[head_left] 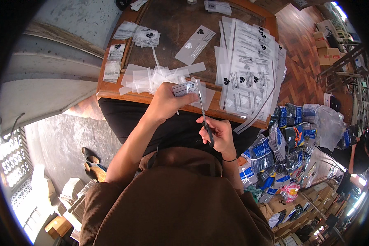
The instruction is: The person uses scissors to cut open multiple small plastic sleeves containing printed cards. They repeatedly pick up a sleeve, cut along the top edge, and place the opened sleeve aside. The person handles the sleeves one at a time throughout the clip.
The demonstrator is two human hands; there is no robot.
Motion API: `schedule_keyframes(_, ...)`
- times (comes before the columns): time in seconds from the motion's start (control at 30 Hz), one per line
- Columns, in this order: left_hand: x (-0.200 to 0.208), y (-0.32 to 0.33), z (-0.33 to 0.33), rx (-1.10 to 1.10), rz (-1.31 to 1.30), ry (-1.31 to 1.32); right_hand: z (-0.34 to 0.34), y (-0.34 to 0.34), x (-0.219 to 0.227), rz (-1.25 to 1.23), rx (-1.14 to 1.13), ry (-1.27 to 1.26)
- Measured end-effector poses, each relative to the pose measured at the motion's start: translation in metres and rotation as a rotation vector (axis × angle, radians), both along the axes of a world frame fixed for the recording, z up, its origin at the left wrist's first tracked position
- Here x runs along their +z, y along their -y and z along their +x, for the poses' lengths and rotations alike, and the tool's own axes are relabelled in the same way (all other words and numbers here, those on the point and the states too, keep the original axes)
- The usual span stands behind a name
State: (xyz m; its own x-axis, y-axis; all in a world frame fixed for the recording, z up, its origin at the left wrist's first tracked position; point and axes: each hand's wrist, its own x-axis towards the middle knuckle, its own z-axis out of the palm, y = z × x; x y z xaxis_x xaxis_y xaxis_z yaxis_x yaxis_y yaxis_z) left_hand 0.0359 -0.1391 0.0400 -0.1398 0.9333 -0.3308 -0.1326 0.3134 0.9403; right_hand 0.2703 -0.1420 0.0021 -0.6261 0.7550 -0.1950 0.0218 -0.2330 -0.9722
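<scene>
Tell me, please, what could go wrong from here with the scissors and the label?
The scissors reach up close to the left hand, whose thumb lies on the label, so a slip might nick it. The blades are beside the label's printed face; a crooked cut could spoil the print. A strip hangs over the table edge and might get snagged.

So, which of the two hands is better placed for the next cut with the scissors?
Probably the right hand: it holds the scissors by the dark handles, with the blades at the right edge of the label. The left hand pinches the label, so it seems suited to steadying.
</scene>
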Motion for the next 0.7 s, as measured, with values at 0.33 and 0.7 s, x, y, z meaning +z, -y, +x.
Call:
schedule_keyframes(0.33,-0.014,-0.008,-0.011,-0.05,-0.067,-0.044,-0.008,0.001,-0.006,-0.103,-0.057,0.08)
schedule_keyframes(0.7,0.012,0.005,-0.074,0.36,0.067,-0.145,-0.011,-0.002,0.004,-0.099,-0.095,0.094)
